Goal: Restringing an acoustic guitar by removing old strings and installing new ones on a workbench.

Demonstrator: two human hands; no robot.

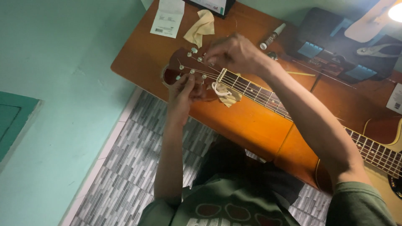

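Head view looks down on a guitar [251,90] lying flat on a brown wooden table [251,125]. Its long axis runs on a slant from the lower right of the frame up to the centre left: the body sits at the right edge, the neck [268,97] crosses the middle, and the headstock [184,69] points toward the upper left, ending near the table's left edge.

The left hand [182,93] comes up from the lower centre and reaches the lower side of the headstock, its fingers curled narrow around one of the tuning pegs [192,71]; whether it pinches the peg or only touches it cannot be told. The right hand [234,54] crosses over from the right and hangs above the upper side of the headstock, fingers bunched together at the strings [201,72] near the upper pegs; what it grips, if anything, is too small to tell.

A coil of white string [220,90] lies on a pale cloth just below the neck, beside the nut. Another yellow cloth [201,26] lies crumpled in the upper middle of the table, with a paper slip [167,17] to its left. A small tube [272,35] rests to the upper right of the right hand, and a dark case [335,50] fills the upper right corner.
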